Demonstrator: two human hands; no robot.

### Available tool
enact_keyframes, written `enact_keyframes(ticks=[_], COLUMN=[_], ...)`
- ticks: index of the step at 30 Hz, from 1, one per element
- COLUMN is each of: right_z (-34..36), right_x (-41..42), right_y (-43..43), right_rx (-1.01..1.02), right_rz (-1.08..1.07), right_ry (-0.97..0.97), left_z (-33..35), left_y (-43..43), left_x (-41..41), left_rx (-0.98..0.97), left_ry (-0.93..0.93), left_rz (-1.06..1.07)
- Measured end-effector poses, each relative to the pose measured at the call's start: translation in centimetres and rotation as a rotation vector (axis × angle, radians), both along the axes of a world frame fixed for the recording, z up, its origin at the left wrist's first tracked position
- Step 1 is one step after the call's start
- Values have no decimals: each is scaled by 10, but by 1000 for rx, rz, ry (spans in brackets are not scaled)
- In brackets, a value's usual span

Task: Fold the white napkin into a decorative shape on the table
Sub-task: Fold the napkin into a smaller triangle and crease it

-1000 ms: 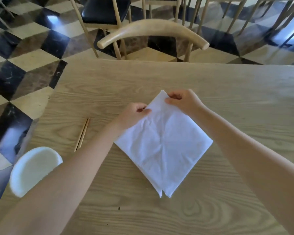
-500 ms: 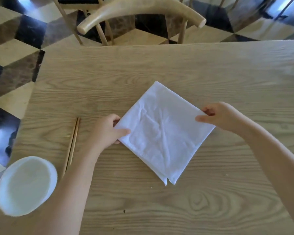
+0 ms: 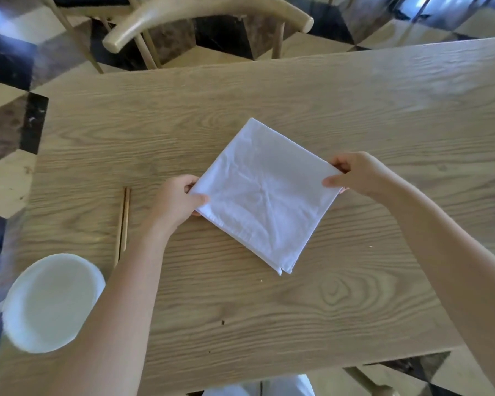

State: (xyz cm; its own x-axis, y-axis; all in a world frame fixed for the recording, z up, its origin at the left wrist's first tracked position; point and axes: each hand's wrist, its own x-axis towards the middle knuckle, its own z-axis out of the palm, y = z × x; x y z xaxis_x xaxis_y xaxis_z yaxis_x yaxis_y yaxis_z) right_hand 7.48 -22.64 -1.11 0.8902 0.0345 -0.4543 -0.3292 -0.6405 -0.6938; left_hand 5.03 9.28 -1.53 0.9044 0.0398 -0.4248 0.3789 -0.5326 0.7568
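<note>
Head view: both hands, left (image 3: 175, 199) and right (image 3: 355, 172), pinch napkin (image 3: 265, 195) corners

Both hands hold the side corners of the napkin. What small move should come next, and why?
Probably bring the left hand and right hand together, folding the napkin in half: it lies as a flat diamond and each hand already pinches one side corner.

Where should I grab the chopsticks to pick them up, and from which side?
Pinch the chopsticks mid-length, coming from their left. They lie flat, side by side, pointing away from you; the left hand and forearm crowd their right, and the bowl sits by their near ends.
</note>
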Motion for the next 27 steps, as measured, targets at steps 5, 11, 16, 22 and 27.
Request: enact_keyframes(ticks=[5, 11, 16, 22, 27], right_z=[0, -7, -9, -9, -13], right_x=[-6, -10, -14, -17, -22], right_y=[6, 2, 2, 2, 9], right_rx=[-149, -140, -92, -31, -185], right_rz=[68, 42, 12, -31, -2], right_ry=[-70, -122, -155, -182, -284], left_z=[-2, -30, -40, -31, -35], left_y=[-22, -87, -88, -93, -87], left_x=[-26, -116, -130, -130, -136], left_rx=[576, 340, 355, 368, 407], left_ry=[-417, -754, -823, -918, -857], left_rz=[-4, -542, -471, -408, -438])
